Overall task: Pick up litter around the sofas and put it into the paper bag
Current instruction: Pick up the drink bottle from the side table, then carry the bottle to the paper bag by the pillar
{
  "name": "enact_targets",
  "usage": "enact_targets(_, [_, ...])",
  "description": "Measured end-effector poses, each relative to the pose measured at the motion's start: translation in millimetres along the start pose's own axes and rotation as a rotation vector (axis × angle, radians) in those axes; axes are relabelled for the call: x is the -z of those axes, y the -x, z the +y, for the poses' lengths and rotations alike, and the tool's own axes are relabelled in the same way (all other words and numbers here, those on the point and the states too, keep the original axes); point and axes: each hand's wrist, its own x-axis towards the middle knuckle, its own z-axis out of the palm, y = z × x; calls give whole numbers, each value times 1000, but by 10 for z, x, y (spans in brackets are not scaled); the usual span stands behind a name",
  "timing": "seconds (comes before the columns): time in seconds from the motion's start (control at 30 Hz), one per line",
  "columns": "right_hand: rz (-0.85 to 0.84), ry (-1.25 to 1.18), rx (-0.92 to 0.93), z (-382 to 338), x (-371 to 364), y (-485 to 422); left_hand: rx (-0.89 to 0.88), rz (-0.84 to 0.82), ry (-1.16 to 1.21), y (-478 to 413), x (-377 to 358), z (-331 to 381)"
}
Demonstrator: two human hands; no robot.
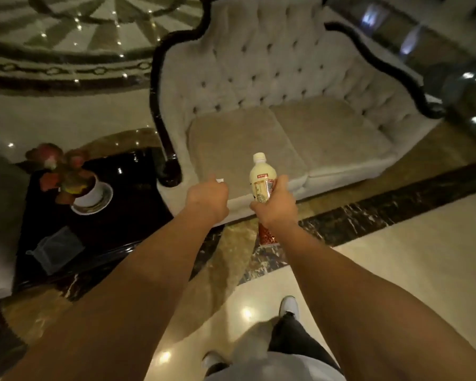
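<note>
While the right hand (276, 204) wraps around the lower half of a plastic bottle (259, 176), it holds it upright over the front edge of the sofa (286, 127), roughly at the centre of the view. The bottle looks pale and creamy with a white cap at its 12 o'clock end and a printed label under the fingers; whether liquid remains inside is hard to judge, so its weight is uncertain. As a judgement, it handles as a light, fairly stiff cylinder with a smooth, somewhat slippery wall, and the labelled waist where the hand already sits is the sound place to grip, since the label gives some friction. Squeezing hard may dent it if it is empty.

At 6 o'clock from that hand a red patterned thing (267, 233) shows below the wrist; it may be the paper bag or a wrapper, the view being too blurred to say. The left hand (208, 198) is curled closed at 9 o'clock from the bottle, with a small white scrap (220, 180) peeping from its fingers. Further out at 9 o'clock stands a dark side table (116, 215) with a potted plant (72, 180) and a clear plastic container (57, 250).
</note>
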Motion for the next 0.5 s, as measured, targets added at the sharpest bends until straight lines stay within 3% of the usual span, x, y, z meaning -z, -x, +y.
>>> enact_targets(0.5, [285,13,-441,3150,3185,-766,-680,-16,-139,-921,305,5134])
